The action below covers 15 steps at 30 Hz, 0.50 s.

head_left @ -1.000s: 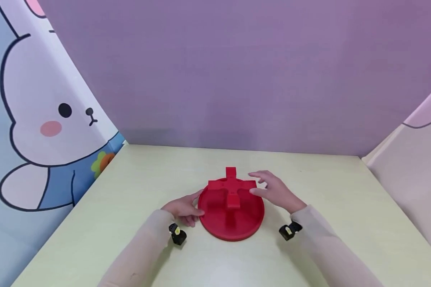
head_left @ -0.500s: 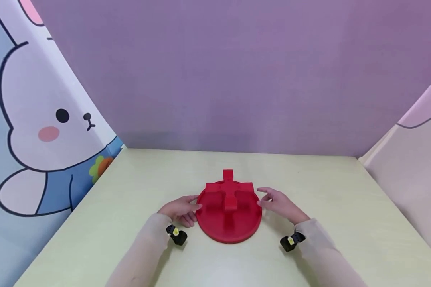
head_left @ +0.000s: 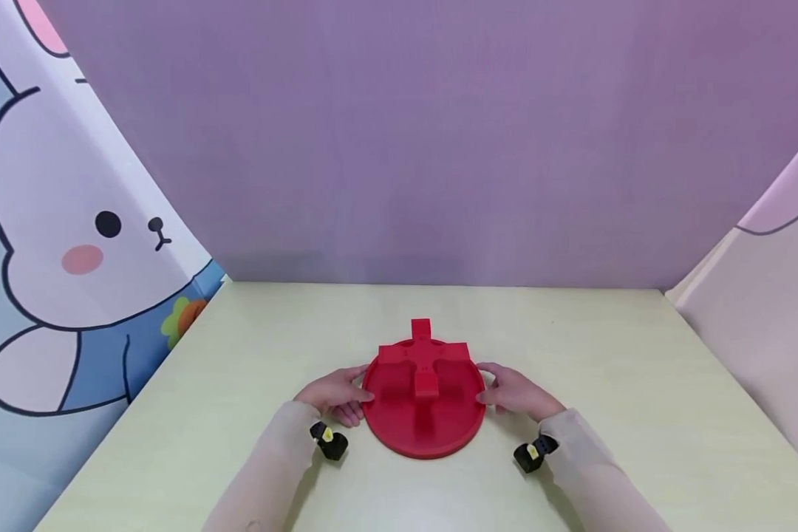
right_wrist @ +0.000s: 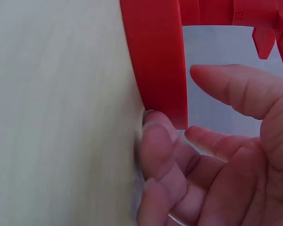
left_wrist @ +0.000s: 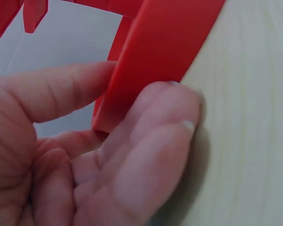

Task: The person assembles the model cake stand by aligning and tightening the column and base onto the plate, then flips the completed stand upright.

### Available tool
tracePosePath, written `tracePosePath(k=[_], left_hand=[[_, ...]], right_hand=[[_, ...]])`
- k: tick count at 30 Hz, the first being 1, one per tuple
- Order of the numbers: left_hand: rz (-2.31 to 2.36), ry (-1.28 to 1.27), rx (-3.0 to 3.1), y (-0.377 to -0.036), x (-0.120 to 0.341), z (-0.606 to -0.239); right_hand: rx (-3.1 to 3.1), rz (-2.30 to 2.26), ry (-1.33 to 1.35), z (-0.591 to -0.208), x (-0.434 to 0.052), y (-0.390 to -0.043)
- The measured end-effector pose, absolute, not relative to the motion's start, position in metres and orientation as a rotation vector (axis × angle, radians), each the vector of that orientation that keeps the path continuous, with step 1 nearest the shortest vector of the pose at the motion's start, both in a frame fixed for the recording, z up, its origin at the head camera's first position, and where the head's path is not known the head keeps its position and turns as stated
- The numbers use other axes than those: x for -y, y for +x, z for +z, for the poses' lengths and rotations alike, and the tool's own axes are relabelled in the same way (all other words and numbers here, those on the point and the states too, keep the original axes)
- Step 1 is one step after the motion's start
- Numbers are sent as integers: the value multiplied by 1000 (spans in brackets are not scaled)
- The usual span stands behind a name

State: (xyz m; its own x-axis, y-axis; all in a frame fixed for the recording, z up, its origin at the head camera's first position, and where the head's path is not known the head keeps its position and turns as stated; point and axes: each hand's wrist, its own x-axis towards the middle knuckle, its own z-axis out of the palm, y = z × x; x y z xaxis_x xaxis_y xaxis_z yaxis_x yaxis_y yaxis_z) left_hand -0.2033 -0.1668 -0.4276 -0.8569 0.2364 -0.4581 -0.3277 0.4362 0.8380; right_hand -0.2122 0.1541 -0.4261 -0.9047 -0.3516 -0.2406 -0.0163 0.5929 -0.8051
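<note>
Centrally on the pale yellow-green counter [head_left: 253, 355], a round red disc [head_left: 423, 425] is seen lying flat, with a raised red cross-shaped piece [head_left: 424, 357] standing on its far half; one arm of the cross reaches past the disc's far rim. The disc is flanked by both hands. Its left rim is held by the left hand [head_left: 335, 395]: in the left wrist view the thumb [left_wrist: 61, 89] is laid against one side of the red edge [left_wrist: 155, 52] and the curled fingers [left_wrist: 151, 155] are pressed against the other, so the grip is closed narrowly on the rim. The right rim is taken by the right hand [head_left: 519, 391] in the same way; in the right wrist view the fingertips [right_wrist: 158, 141] are set at the foot of the red edge [right_wrist: 155, 56] where it meets the counter, and the thumb [right_wrist: 236, 89] is held on the inner side, just apart from the rim. Whether the disc is lifted off the counter cannot be told. Pale sleeves are worn on both arms, and a small black device is strapped at each wrist. A purple wall [head_left: 439, 133] is seen behind the counter, and a panel printed with a cartoon rabbit [head_left: 73, 244] is seen to the left.
</note>
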Motion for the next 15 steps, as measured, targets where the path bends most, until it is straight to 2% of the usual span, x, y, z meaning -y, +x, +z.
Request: tracePosePath(k=[15], left_hand=[[1342,-39,-2209,-208,160,-425]], right_hand=[[-2508,-1111,-223,-426,-140,-218]])
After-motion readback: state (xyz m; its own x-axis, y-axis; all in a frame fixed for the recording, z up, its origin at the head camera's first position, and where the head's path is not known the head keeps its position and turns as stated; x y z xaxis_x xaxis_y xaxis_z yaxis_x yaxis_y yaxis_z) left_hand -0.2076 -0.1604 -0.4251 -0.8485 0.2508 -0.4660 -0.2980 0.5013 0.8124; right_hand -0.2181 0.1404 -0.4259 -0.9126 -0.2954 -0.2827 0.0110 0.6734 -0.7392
